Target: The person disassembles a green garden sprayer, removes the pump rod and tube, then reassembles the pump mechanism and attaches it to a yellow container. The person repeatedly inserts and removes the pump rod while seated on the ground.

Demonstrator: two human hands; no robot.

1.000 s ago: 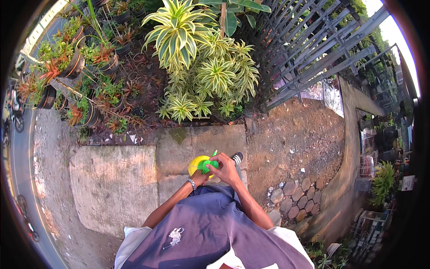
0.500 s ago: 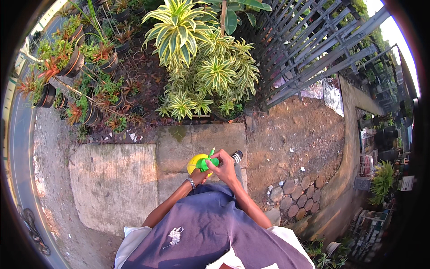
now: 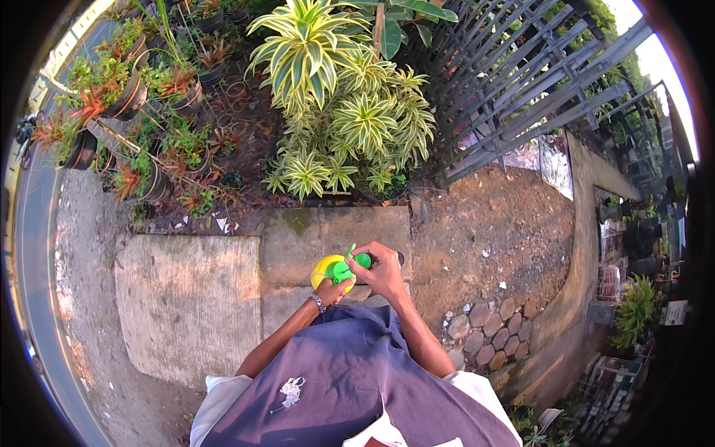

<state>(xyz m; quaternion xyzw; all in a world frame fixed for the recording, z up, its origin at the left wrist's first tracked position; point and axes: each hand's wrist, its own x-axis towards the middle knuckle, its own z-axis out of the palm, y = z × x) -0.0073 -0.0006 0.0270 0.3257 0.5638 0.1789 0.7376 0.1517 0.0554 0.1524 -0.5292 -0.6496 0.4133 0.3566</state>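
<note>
at the far left a road curves along the rim, with pots of small plants beside it and a pale slab nearer the person. right of the slab comes the bottle, round and yellow, held in front of the shirt near the middle. the left hand, with a bracelet at its wrist, is closed around it on the near side, by the green top.

a green knob stands to the right of the top and a little farther from the body, so the green parts line up aslant, away from the left hand and toward the right. the bottle's own long axis is seen nearly end-on; its exact tilt i cannot tell. the right hand is the nearer one to the knob: its thumb and fingers are bent narrowly about it, from the right. how firm that hold is i cannot tell.

beyond the hands, a striped plant stands ahead; farther right are a shoe, partly hidden, the dirt, pavers, a slatted fence and a fern.
</note>
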